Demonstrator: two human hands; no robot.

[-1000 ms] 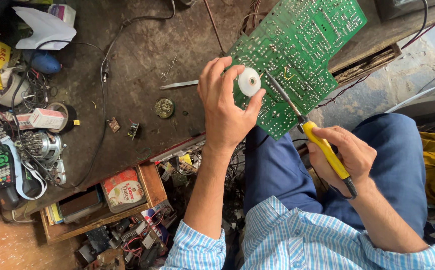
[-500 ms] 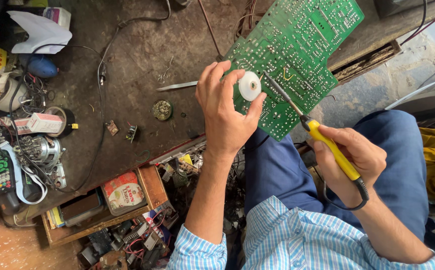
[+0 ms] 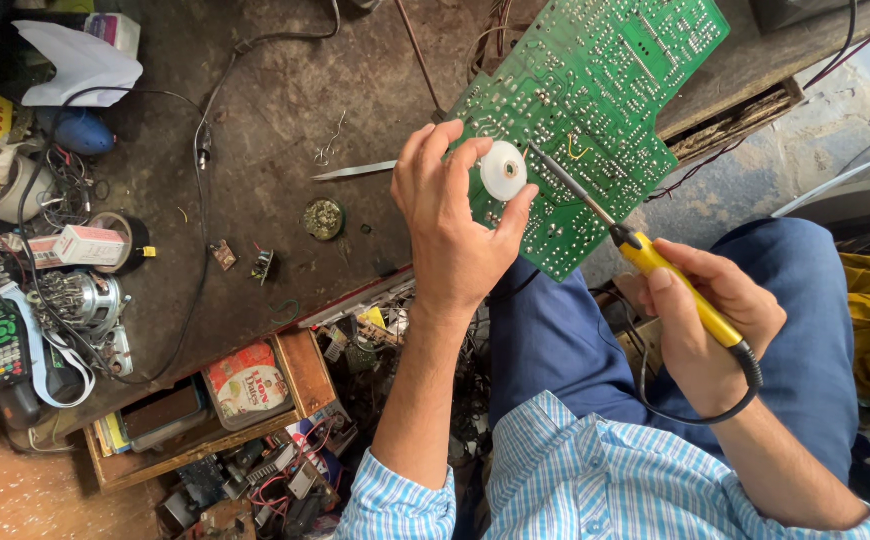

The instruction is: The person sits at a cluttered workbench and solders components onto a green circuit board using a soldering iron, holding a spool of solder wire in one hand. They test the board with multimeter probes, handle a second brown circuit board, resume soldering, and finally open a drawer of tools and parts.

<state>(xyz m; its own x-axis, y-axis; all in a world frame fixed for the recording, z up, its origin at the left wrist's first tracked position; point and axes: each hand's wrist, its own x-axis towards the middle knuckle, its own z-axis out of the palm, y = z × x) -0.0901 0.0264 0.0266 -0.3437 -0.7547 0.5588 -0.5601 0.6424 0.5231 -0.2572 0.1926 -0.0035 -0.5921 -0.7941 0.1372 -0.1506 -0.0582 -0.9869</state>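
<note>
At the desk's [image 3: 255, 120] right edge, the left hand [image 3: 450, 225] pinches a white spool [image 3: 503, 170] against a green circuit board [image 3: 595, 110]. The right hand [image 3: 700, 320] grips a yellow soldering iron [image 3: 655, 275], tip touching the board; soldering looks unfinished.

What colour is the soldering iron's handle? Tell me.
Yellow: the soldering iron handle shows best in the head view, gripped by the right hand.
</note>
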